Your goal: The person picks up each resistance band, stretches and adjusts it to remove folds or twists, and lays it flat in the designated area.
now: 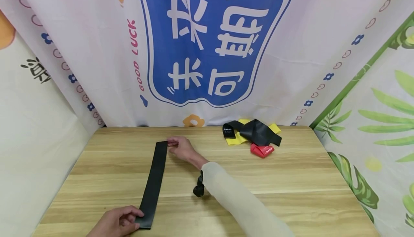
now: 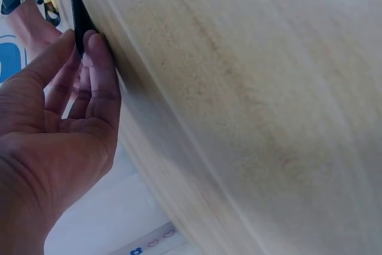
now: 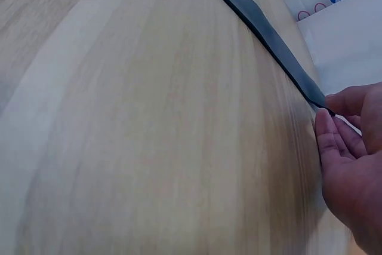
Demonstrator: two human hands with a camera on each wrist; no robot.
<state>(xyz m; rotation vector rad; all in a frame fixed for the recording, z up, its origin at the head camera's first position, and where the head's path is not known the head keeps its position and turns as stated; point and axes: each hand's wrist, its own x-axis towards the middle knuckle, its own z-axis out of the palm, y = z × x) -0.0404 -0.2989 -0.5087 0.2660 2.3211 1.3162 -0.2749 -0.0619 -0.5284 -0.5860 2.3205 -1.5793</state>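
Observation:
A black resistance band [image 1: 154,183] lies stretched out as a flat strip on the left part of the table, running from front to back with a slight slant. My left hand [image 1: 118,221] pinches its near end between thumb and fingers; the left wrist view shows the band [image 2: 79,19] edge-on at those fingertips. At the far end, my right hand [image 1: 183,149] pinches the corner. The right wrist view shows the band [image 3: 271,37] stretching away from the right fingertips, its surface slightly wavy.
At the table's back right lie a crumpled black band [image 1: 257,132], a yellow band [image 1: 237,139] under it and a folded red band [image 1: 262,150]. A printed curtain [image 1: 310,50] hangs behind the wooden table [image 1: 291,186]. A small black camera [image 1: 198,188] hangs from my right wrist.

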